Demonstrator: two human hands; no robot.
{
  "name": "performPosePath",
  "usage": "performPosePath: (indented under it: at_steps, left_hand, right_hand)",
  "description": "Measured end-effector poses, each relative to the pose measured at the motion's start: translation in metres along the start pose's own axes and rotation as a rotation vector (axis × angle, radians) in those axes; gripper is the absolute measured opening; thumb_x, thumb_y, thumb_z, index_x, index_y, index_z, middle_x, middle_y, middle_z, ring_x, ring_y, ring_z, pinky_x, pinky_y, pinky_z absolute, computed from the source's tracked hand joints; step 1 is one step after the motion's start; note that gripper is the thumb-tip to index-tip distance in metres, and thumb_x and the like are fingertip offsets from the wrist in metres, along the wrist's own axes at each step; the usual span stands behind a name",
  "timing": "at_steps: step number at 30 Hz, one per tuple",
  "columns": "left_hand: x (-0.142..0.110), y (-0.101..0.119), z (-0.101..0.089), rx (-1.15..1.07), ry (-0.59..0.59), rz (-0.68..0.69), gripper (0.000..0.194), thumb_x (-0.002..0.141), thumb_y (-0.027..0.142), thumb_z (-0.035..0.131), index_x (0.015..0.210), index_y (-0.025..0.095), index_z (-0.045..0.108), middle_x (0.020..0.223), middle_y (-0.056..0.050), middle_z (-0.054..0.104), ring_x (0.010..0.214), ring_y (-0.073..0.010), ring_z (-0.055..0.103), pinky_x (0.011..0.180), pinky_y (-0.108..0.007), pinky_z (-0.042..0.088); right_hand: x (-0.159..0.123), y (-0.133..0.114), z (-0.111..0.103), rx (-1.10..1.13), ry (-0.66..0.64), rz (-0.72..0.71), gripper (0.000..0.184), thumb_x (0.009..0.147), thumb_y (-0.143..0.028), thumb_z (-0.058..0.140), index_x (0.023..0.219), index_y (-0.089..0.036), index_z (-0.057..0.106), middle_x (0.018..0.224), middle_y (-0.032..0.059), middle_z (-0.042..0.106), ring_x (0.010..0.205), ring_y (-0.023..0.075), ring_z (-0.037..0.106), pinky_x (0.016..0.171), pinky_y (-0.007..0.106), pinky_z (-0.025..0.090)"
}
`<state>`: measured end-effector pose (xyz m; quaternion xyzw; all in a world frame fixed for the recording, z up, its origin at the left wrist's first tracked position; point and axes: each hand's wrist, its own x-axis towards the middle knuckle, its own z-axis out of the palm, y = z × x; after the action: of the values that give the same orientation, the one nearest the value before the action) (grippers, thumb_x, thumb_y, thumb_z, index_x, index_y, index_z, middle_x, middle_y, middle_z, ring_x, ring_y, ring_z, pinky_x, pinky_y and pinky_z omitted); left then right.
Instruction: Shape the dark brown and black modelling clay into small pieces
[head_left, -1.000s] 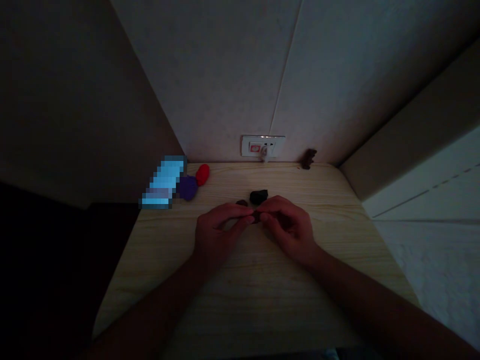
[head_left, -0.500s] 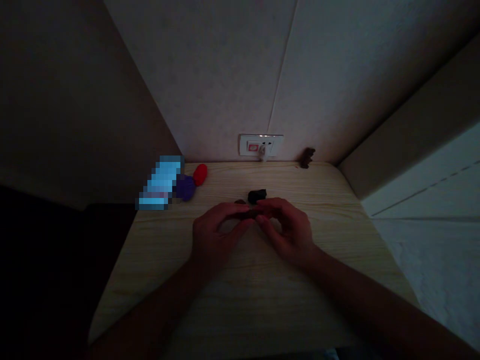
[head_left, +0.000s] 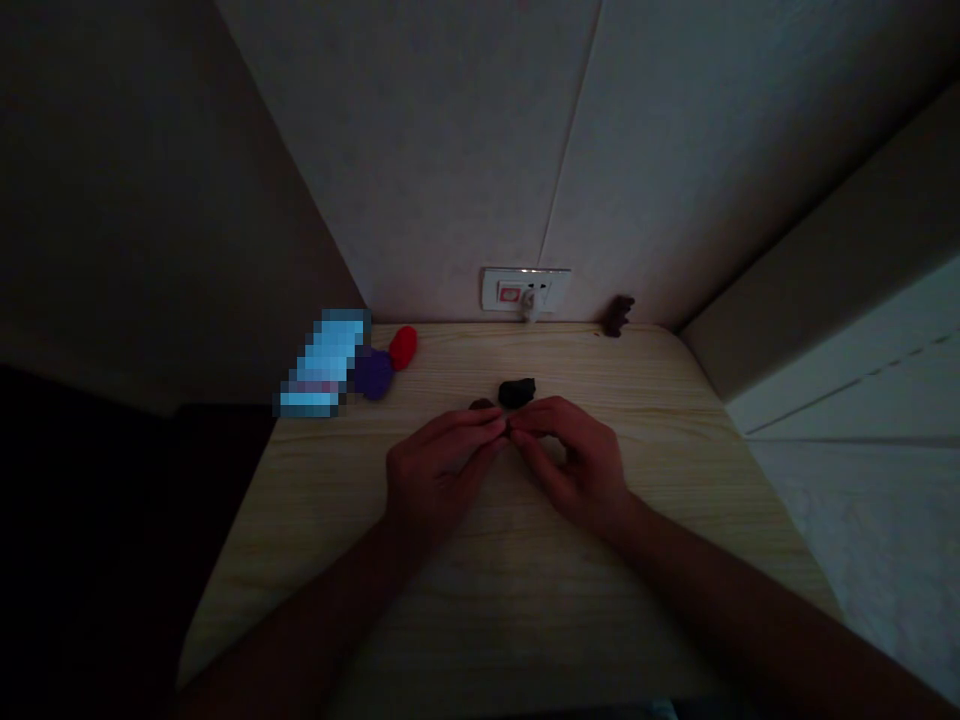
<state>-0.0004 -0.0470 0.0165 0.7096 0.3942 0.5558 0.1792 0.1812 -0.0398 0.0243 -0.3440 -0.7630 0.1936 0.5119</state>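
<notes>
My left hand [head_left: 442, 470] and my right hand [head_left: 574, 455] meet over the middle of the wooden tabletop. Thumb and fingers of each pinch a small dark brown piece of modelling clay [head_left: 508, 428], mostly hidden by the fingertips. Just behind my left fingertips shows part of another brown lump [head_left: 481, 404]. A black lump of clay [head_left: 517, 392] lies right beyond my hands. Farther left, a purple lump [head_left: 373, 374] and a red lump [head_left: 403, 347] sit side by side, close to or touching each other.
A blurred-out lit phone-like screen [head_left: 322, 365] is at the table's left back edge. A small dark brown notched shape [head_left: 619, 316] stands by the wall at the back right. A wall socket [head_left: 525, 290] with a plug is behind the wooden tabletop [head_left: 517, 600]. Lighting is dim.
My left fingers have come down and closed with the thumb, so the brown piece between my hands shows much less. The lumps on the table stay put; the view shifts slightly.
</notes>
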Motion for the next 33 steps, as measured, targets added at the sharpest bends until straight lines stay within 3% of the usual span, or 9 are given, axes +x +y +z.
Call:
performPosePath:
  at_steps: [7, 13, 18, 22, 30, 33]
  left_hand:
    - [-0.002, -0.005, 0.0, -0.099, -0.045, -0.154, 0.026, 0.088, 0.018, 0.077, 0.113, 0.023, 0.078, 0.111, -0.006, 0.081, 0.101, -0.0206, 0.077, 0.094, -0.036, 0.063]
    - [-0.002, -0.01, 0.003, -0.211, -0.016, -0.189, 0.018, 0.08, 0.014, 0.083, 0.094, 0.025, 0.082, 0.094, -0.001, 0.082, 0.089, -0.0163, 0.076, 0.087, -0.029, 0.062]
    - [0.003, -0.004, 0.004, -0.453, -0.009, -0.526, 0.014, 0.076, 0.019, 0.086, 0.089, 0.022, 0.079, 0.088, -0.002, 0.082, 0.08, -0.0171, 0.078, 0.078, -0.028, 0.064]
    - [0.007, -0.004, 0.005, -0.669, 0.03, -0.718, 0.026, 0.067, 0.017, 0.091, 0.087, 0.019, 0.075, 0.082, -0.002, 0.082, 0.072, -0.0174, 0.079, 0.07, -0.026, 0.065]
    - [0.005, -0.009, 0.006, -0.906, 0.055, -0.775, 0.031, 0.066, 0.02, 0.093, 0.091, 0.02, 0.075, 0.089, -0.002, 0.081, 0.081, -0.0176, 0.078, 0.078, -0.029, 0.063]
    - [0.005, -0.008, 0.007, -0.945, 0.055, -0.801, 0.031, 0.066, 0.02, 0.093, 0.092, 0.02, 0.076, 0.087, -0.001, 0.08, 0.079, -0.0161, 0.076, 0.077, -0.027, 0.061]
  right_hand:
    - [-0.002, 0.0, -0.002, 0.042, 0.029, 0.071, 0.015, 0.096, -0.014, 0.063, 0.107, -0.019, 0.071, 0.093, 0.0079, 0.074, 0.082, 0.0175, 0.07, 0.072, 0.032, 0.059]
    - [0.001, 0.001, -0.002, 0.055, 0.0, -0.037, 0.02, 0.093, -0.008, 0.066, 0.109, -0.018, 0.074, 0.091, 0.0077, 0.076, 0.084, 0.0176, 0.069, 0.075, 0.031, 0.059]
    - [0.001, 0.004, -0.004, 0.041, -0.036, -0.069, 0.028, 0.093, -0.007, 0.066, 0.117, -0.018, 0.074, 0.099, 0.0109, 0.074, 0.089, 0.0188, 0.07, 0.078, 0.032, 0.06]
    - [0.0, 0.005, -0.005, 0.019, -0.06, -0.124, 0.033, 0.092, -0.005, 0.065, 0.121, -0.021, 0.073, 0.102, 0.0108, 0.073, 0.089, 0.0184, 0.07, 0.076, 0.031, 0.061]
    - [-0.002, 0.009, -0.004, 0.025, -0.143, -0.11, 0.053, 0.087, -0.02, 0.078, 0.138, -0.02, 0.061, 0.114, 0.0133, 0.071, 0.093, 0.0212, 0.07, 0.08, 0.034, 0.063]
    - [-0.003, 0.012, -0.004, -0.013, -0.153, -0.151, 0.052, 0.087, -0.02, 0.079, 0.136, -0.02, 0.062, 0.113, 0.0134, 0.072, 0.099, 0.0221, 0.07, 0.084, 0.034, 0.063]
